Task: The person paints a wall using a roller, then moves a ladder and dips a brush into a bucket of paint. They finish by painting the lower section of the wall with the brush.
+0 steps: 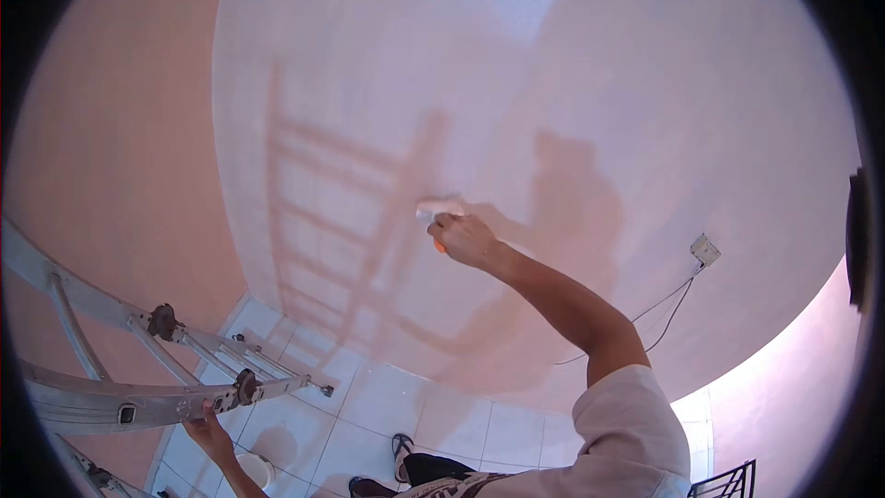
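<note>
My right hand (464, 237) is raised to the pale pink wall (498, 111), fingers closed around a paintbrush (441, 209). The brush's whitish head is against or very near the wall, and a bit of orange handle shows below my fingers. Most of the handle is hidden in my grip. At the lower left, my left hand (211, 433) is closed on the side rail of an aluminium ladder (166, 403). The ladder has dark hinge joints and slants in from the left.
A white bucket (256, 470) stands on the tiled floor (452, 424) beneath my left arm. A socket box (704, 250) with a dangling cable is on the wall at right. A black metal rack (725, 481) shows at the bottom right. Wet sheen marks the upper wall.
</note>
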A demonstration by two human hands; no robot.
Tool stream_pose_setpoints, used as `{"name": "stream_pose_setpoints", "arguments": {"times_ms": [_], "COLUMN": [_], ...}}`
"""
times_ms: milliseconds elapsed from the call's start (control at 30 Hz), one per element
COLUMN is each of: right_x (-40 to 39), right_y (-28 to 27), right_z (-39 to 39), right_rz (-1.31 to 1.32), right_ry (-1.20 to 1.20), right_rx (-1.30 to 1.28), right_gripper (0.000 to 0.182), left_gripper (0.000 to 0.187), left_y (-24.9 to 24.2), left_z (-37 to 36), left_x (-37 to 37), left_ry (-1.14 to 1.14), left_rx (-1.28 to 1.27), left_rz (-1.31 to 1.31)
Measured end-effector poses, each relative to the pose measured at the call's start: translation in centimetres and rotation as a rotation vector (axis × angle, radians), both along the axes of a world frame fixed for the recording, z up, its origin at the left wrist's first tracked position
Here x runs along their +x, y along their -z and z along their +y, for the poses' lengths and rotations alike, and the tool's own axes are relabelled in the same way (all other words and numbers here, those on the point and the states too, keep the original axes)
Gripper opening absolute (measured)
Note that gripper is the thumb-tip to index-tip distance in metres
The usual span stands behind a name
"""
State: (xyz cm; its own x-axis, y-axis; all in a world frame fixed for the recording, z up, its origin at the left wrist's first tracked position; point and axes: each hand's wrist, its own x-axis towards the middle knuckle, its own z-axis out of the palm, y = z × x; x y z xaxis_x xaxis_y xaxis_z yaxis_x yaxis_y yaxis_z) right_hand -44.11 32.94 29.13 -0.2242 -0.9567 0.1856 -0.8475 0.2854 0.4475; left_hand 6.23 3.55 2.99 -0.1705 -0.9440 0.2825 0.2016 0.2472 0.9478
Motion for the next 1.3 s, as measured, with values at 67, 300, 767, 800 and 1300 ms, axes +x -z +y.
{"name": "stream_pose_setpoints", "arguments": {"times_ms": [67,300,767,800,1300], "right_x": [0.1,-1.1,0.0,0.3,-2.7], "right_y": [-4.4,-36.7,-11.2,-10.0,-62.6], "right_z": [-0.5,-1.0,-0.9,-1.0,-0.5], "right_rz": [-0.086,0.227,0.125,0.136,0.275], "right_ry": [0.087,0.152,0.112,0.034,-0.010], "right_rx": [-0.091,-0.644,0.051,0.131,-0.673], "right_gripper": [0.016,0.030,0.013,0.015,0.017], "left_gripper": [0.055,0.069,0.065,0.066,0.064], "left_y": [0.3,-3.4,0.6,0.5,5.3], "left_z": [-0.6,-2.6,-4.7,-4.7,-6.7], "left_x": [0.5,0.4,-0.1,-0.2,0.8], "left_ry": [0.012,0.035,0.048,0.052,-0.027], "left_rx": [-0.006,-0.083,0.033,0.026,0.013], "left_rz": [-0.057,0.084,0.163,0.163,0.170]}}
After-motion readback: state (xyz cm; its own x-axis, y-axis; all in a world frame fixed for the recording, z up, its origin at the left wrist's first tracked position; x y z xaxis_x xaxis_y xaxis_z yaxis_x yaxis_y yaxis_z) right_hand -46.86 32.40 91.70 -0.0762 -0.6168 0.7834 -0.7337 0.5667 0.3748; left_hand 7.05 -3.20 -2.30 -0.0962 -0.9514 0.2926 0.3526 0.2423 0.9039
